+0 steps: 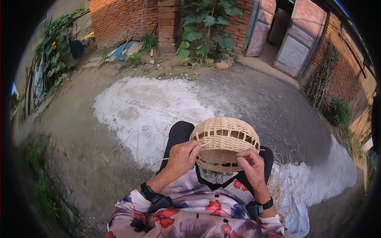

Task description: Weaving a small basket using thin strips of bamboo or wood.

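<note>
A round basket (226, 126) of pale woven wicker lies tilted across my lap, its opening toward me. One band of its wall is openwork, with upright stakes and gaps. My left hand (181, 158) is closed at the basket's left rim, thumb and forefinger pinching a thin wicker strand. A strand end (163, 159) sticks out to the left behind that hand. At the right side of the opening, my right hand (253, 164) grips the rim between curled fingers and thumb. Its fingertips partly hide the weave there.
Loose wicker strands (282, 186) lie in a tangle on a white sack (295, 216) beside my right leg. Pale powdery ground (147, 99) spreads ahead. Beyond stand a brick wall (123, 22), a leafy climbing plant (208, 23) and a metal door (297, 41) standing ajar.
</note>
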A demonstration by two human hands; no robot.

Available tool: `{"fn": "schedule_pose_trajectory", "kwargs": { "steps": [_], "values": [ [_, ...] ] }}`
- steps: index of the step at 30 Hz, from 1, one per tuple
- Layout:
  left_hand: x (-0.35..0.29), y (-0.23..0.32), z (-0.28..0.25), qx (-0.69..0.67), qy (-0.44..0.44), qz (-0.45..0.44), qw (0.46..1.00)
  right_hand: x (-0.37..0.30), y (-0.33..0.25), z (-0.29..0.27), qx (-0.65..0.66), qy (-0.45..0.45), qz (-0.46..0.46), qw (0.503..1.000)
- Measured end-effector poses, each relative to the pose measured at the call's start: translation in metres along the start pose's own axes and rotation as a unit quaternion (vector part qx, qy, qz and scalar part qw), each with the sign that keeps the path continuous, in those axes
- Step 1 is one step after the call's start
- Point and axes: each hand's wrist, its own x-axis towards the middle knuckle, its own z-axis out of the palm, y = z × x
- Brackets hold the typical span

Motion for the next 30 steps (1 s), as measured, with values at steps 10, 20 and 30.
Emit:
{"fn": "schedule_pose_trajectory", "kwargs": {
  "steps": [10, 20, 30],
  "values": [
    [0.018, -0.042, 0.006, 0.138, -0.013, 0.032, 0.990, 0.010, -0.005, 0.005, 0.024, -0.011, 0.054, 0.998],
    [0.029, -0.052, 0.024, 0.010, -0.083, 0.003, 0.996, 0.056, -0.018, 0.010, -0.102, -0.032, -0.036, 0.994],
    [0.034, -0.047, 0.023, -0.472, -0.208, -0.348, 0.783, 0.094, -0.035, 0.032, -0.244, -0.066, -0.116, 0.961]
  ]
}}
